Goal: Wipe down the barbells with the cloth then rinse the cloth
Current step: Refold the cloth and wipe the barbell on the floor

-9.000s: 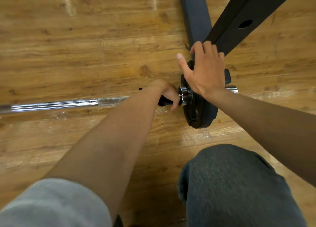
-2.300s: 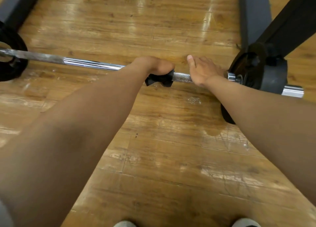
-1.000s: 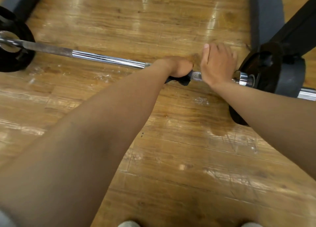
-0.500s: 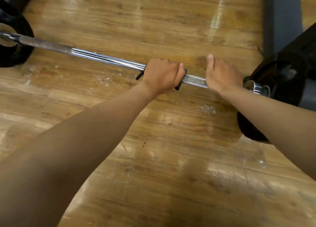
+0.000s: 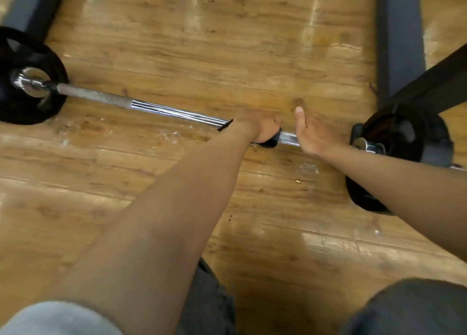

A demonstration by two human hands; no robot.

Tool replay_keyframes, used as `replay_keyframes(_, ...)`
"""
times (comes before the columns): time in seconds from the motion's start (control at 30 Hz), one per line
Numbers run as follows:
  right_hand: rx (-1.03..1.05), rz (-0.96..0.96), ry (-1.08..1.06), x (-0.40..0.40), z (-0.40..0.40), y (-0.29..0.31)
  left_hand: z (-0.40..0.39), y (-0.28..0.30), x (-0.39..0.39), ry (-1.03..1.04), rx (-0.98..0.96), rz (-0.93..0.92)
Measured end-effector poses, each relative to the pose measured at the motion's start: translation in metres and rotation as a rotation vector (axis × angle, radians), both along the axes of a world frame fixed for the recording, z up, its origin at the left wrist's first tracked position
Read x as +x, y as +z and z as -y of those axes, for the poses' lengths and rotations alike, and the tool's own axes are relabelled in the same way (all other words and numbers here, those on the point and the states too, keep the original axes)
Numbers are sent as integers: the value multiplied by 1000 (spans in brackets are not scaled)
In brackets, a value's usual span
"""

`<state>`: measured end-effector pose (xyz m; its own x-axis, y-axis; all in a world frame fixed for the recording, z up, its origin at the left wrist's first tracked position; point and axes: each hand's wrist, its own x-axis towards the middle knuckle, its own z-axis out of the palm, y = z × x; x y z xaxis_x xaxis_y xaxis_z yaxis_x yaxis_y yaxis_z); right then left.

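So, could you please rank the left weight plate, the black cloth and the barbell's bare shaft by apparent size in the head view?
1. Bare shaft, longest by far.
2. Left weight plate, partly cut off by the frame.
3. Black cloth, mostly hidden under the left hand.

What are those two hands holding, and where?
The left hand grips a black cloth wrapped around the barbell shaft. The right hand rests on the shaft; its fingers are hidden.

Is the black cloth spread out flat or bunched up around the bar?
Bunched up. The left hand grips the cloth around the bar, with only dark edges peeking out on either side of the fist.
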<state>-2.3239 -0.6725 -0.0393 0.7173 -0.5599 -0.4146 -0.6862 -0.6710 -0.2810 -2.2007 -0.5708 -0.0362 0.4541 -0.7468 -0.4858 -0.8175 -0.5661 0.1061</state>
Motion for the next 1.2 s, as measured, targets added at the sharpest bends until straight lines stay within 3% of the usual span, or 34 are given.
replay_keyframes(0.2,-147,-12,65,7,-12,-11,-2,-12,4,14,-82,-42)
replay_keyframes(0.57,-143,-82,94,15,3,-24,-11,-23,-2,46,-370,121)
replay_keyframes(0.73,-108,-76,70,18,7,-27,-10,-28,-17,185,-455,135)
replay_keyframes(0.97,-87,-69,59,14,8,-29,-19,-38,-12,-18,-525,117)
replay_keyframes(1.03,-100,-47,69,13,10,-31,-37,-38,8,-84,-475,109)
replay_keyframes(1.2,-96,-45,30,12,11,-39,-129,-30,114,49,-271,231)
